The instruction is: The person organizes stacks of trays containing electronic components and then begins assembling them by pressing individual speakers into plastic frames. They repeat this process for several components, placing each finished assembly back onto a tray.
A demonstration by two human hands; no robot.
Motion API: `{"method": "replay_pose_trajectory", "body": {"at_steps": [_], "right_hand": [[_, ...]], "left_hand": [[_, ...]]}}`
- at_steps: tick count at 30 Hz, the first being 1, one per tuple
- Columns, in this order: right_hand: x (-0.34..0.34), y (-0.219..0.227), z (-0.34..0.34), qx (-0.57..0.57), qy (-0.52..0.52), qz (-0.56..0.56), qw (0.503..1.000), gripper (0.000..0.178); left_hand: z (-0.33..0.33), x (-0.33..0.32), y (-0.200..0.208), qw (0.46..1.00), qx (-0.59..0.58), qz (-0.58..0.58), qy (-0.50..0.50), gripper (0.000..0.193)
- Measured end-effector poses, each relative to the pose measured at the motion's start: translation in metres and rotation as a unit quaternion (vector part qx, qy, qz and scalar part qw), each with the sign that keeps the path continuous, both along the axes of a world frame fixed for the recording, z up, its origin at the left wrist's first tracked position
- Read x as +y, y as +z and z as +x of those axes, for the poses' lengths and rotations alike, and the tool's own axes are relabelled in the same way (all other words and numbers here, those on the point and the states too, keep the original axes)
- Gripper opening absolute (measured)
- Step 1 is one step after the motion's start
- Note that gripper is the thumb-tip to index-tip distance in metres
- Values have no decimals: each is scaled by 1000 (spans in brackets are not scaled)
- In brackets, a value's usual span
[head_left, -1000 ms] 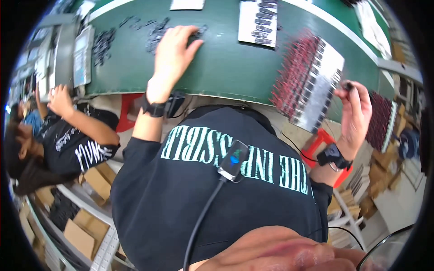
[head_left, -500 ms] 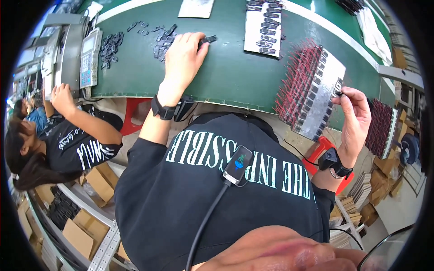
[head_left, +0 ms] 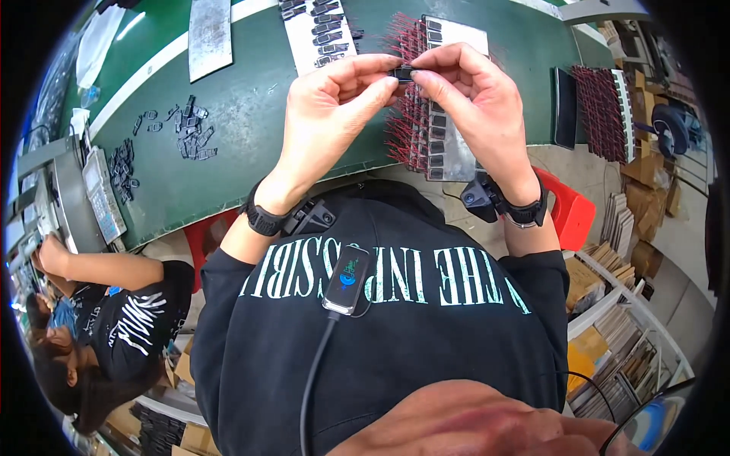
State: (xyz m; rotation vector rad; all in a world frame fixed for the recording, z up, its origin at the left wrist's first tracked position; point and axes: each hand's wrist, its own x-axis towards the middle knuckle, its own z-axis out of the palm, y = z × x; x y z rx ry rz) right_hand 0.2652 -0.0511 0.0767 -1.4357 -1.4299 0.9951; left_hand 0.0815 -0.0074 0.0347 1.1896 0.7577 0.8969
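A green table (head_left: 251,137) carries 2 black-part heaps (head_left: 194,129) at left, grey plate (head_left: 211,38) upper left, parts-laden plate (head_left: 306,47) top centre, red-wired plate (head_left: 456,156) upper right.

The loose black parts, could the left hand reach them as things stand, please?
Probably yes: bare green tabletop lies between the left hand and the loose black parts, though that hand holds a black piece.

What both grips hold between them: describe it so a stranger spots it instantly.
At the green table, find the pale board fringed with red wires. By those wires in this view, the left grip and right grip meet at one small black part. Unlike the loose black pieces farther left, it alone is held.
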Motion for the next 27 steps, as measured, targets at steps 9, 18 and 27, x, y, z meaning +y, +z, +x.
{"method": "replay_pose_trajectory", "body": {"at_steps": [9, 18, 27], "right_hand": [[3, -3, 4, 76, 17, -52, 996, 15], [10, -9, 11, 65, 52, -43, 996, 15], [17, 0, 18, 88, 89, -92, 988, 18]], "left_hand": [[-4, -2, 4, 999, 38, 18, -5, 28], [-3, -3, 0, 994, 48, 90, 24, 23], [-2, 3, 9, 992, 82, 98, 3, 21]]}}
